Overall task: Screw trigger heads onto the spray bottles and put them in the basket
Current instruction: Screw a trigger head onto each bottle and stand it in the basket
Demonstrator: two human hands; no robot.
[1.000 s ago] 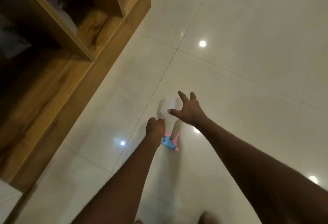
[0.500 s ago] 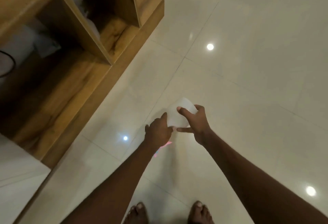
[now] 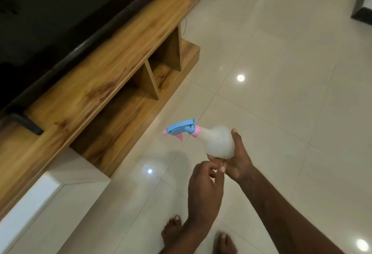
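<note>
A white translucent spray bottle (image 3: 218, 143) is held sideways above the floor. Its blue and pink trigger head (image 3: 181, 130) sits on the neck and points left toward the wooden cabinet. My right hand (image 3: 239, 163) grips the bottle's round base, thumb on top and fingers underneath. My left hand (image 3: 203, 189) hovers just below the base with loosely curled fingers. Its fingertips lie against the right hand's fingers and hold nothing. No basket is in view.
A low wooden TV cabinet (image 3: 104, 84) with open shelves runs along the left, with a dark screen (image 3: 50, 22) on top. My bare feet (image 3: 173, 231) stand on the glossy tiled floor (image 3: 291, 112). Dark furniture (image 3: 362, 10) stands at the far right.
The bottle has been lifted off the floor and turned sideways, so the trigger head now points left. My left hand has let go of it. The view has risen, showing the cabinet top.
</note>
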